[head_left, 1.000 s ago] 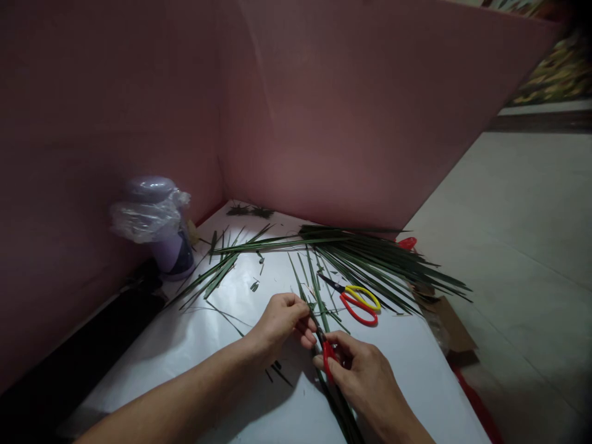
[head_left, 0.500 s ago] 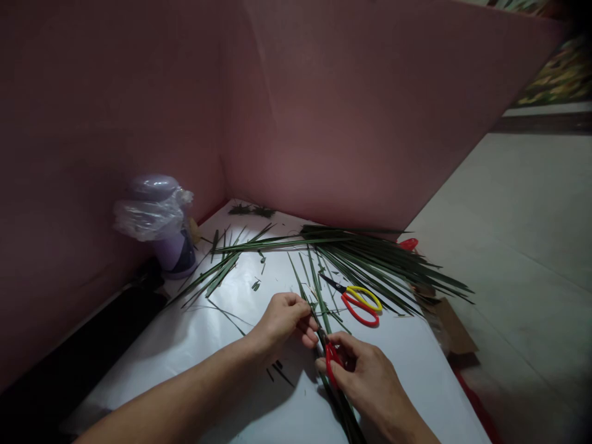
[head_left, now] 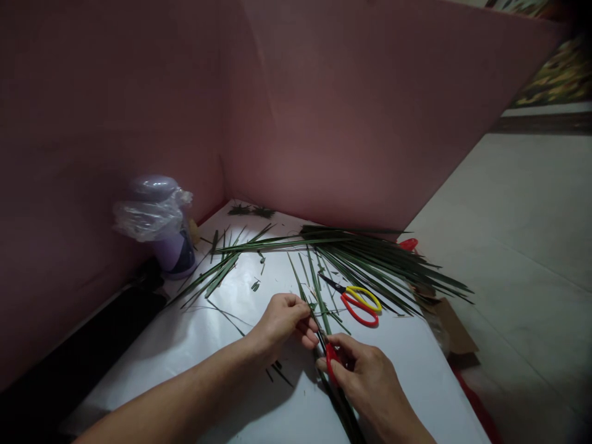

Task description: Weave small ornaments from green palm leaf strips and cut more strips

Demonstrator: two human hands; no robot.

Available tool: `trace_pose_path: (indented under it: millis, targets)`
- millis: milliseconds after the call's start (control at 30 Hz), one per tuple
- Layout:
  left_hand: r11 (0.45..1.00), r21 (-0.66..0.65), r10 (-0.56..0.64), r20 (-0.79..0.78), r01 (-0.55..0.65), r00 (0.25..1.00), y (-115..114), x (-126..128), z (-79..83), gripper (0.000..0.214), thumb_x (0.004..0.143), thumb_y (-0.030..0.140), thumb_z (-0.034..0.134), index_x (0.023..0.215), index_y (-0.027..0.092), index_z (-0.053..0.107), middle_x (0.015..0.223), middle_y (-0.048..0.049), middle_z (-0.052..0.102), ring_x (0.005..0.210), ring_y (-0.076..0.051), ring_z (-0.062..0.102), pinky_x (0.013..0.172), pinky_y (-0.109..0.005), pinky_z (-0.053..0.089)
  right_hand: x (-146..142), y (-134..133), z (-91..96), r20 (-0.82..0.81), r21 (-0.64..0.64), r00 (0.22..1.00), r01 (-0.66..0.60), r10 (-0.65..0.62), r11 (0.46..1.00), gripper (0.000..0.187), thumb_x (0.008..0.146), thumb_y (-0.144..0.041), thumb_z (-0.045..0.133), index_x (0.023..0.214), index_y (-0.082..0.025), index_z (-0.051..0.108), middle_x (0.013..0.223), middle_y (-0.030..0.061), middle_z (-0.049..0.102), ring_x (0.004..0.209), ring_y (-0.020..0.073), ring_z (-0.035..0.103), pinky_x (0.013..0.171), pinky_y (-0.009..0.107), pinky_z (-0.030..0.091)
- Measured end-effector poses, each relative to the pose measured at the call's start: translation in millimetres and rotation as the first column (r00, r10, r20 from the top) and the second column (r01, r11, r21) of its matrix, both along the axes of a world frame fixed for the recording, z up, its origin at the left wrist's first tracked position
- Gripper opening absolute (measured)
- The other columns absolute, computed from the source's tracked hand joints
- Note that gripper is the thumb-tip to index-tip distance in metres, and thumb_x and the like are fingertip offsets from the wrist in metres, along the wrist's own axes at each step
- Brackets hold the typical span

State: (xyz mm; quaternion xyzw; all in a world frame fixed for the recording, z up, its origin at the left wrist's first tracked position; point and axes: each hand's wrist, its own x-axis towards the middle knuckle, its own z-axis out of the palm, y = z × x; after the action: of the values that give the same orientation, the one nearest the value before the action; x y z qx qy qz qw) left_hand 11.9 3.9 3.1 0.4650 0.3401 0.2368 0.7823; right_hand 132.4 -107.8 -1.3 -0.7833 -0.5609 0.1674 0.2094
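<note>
My right hand (head_left: pixel 365 367) is closed on the red handles of a pair of scissors (head_left: pixel 331 362), whose blades point up toward my left hand. Pinched between the thumb and fingers of my left hand (head_left: pixel 289 320) is a thin green leaf strip (head_left: pixel 300 279). The scissor blades lie against this strip just below my left fingers; whether they are parted is too small to tell. Under both hands, long dark green leaves (head_left: pixel 345 416) run to the bottom edge. Another pair of scissors, with yellow and red handles (head_left: pixel 363 305), lies just beyond my right hand.
A big bundle of long leaves (head_left: pixel 370 253) lies along the back right of the white table (head_left: pixel 203 376). Cut strips (head_left: pixel 224 271) are scattered at the left. A purple plastic-wrapped object (head_left: pixel 169 246) stands by the pink wall (head_left: pixel 314 123). Cardboard (head_left: pixel 456 327) sits beyond the right edge.
Almost nothing differs. Both hands keep their places, and the red-handled scissors stay by the left fingers with at most a slight shift.
</note>
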Motion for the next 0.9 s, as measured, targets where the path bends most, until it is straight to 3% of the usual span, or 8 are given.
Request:
trace_pose_path:
  millis: [367,633,800,900]
  targets:
    - [1.0,-0.011,-0.015,-0.007,0.015,1.0,0,2,-3.3,0.011,0.074,0.014,0.045,0.063,0.013,0.047,0.054,-0.0044,0.059,0.04,-0.011,0.055,0.038,-0.02,0.043,0,4,0.2,-0.044,-0.028,0.998,0.033,-0.034,0.999,0.02,0.069,-0.039,0.059,0.086,-0.03,0.064,0.069,-0.0017,0.067,0.061,0.0184,0.058,0.053,0.024,0.038]
    - [1.0,0.0,-0.012,-0.003,0.012,1.0,-1,1,-3.3,0.009,0.074,0.014,0.046,0.064,0.013,0.046,0.055,-0.0044,0.059,0.04,-0.011,0.054,0.039,-0.02,0.043,1,5,-1.1,-0.055,0.019,0.998,0.002,-0.001,1.0,0.018,0.071,-0.035,0.058,0.085,-0.027,0.065,0.067,-0.0009,0.066,0.059,0.0175,0.057,0.052,0.024,0.038]
    - [1.0,-0.003,0.022,0.0,-0.022,1.0,1,2,-4.5,0.007,0.073,0.013,0.045,0.066,0.013,0.046,0.055,-0.0037,0.059,0.039,-0.01,0.053,0.037,-0.02,0.041,8,6,-0.7,-0.201,0.072,0.978,0.071,-0.055,0.995,0.024,0.069,-0.033,0.06,0.09,-0.023,0.067,0.064,-0.0001,0.066,0.056,0.0171,0.058,0.052,0.024,0.041]
    - [0.998,0.002,0.058,-0.025,-0.058,0.998,3,2,-4.6,0.006,0.071,0.012,0.045,0.065,0.014,0.046,0.056,-0.0031,0.058,0.039,-0.01,0.052,0.036,-0.019,0.04,23,7,0.2,-0.268,0.117,0.963,0.074,-0.04,0.99,0.033,0.071,-0.033,0.058,0.098,-0.016,0.066,0.073,0.0046,0.07,0.065,0.0195,0.062,0.059,0.025,0.046]
